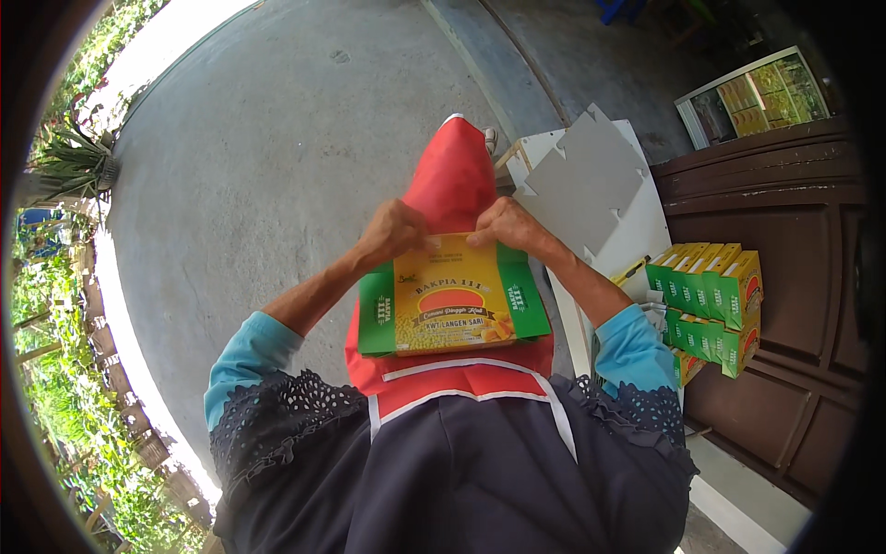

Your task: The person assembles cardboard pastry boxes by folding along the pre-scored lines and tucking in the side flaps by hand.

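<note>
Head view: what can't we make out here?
- Fingertips of left hand and right hand: curled behind the far edge of the yellow box, so the grip there is hidden.
- Box's far flap and its inside: covered by hands and lid.
- Stack of finished boxes: lower ones cut off by the right sleeve.
- Grey flat cardboard: print side not shown.
- Framed panel near the rim: too small and bent to tell.

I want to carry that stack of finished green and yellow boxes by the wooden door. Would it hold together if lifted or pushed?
The stack of boxes is probably light and stiff, being folded cardboard. They sit loose in rows, so a push would likely topple some. Lifting the lot at once seems risky.
</note>
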Motion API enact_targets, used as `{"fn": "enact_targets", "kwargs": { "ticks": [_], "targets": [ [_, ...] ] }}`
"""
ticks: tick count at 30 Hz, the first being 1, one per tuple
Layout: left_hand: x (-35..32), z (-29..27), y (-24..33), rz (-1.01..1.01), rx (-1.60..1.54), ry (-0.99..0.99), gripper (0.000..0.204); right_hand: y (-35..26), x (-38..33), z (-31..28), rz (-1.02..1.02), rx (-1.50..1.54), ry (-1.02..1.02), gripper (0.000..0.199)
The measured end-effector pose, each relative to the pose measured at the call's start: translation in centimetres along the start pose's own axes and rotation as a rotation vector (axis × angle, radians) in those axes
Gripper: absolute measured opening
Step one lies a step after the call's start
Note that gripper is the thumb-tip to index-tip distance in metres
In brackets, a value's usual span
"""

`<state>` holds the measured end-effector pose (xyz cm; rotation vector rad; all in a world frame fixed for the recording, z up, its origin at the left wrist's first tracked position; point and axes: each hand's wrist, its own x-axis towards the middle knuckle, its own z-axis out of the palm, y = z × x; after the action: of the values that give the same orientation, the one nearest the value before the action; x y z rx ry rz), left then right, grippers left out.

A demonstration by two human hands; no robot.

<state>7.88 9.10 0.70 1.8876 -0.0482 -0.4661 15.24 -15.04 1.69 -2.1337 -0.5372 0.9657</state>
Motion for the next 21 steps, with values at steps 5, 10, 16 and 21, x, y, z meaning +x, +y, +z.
{"fn": "enact_targets", "kwargs": {
  "ticks": [5,10,16,21],
  "targets": [
    [-1.3,-1.9,-0.1,-0.037,0.036,0.035,0.034,3.3,-2.9,-3.6,0.056,0.801,-0.149,0.035],
    [-4.8,-1.5,0.0,0.181,0.147,0.270,0.048,6.2,-7.8,1.8,0.059,1.277,-0.041,0.049],
    [-10.2,-3.1,0.6,0.232,0.316,0.162,0.062,5.9,-10.0,3.5,0.028,0.988,0.010,0.054],
    [-15.3,-6.5,-0.7,0.250,0.744,0.091,0.066,4.9,-9.2,3.3,0.093,1.078,-0.023,0.056]
  ]
}}
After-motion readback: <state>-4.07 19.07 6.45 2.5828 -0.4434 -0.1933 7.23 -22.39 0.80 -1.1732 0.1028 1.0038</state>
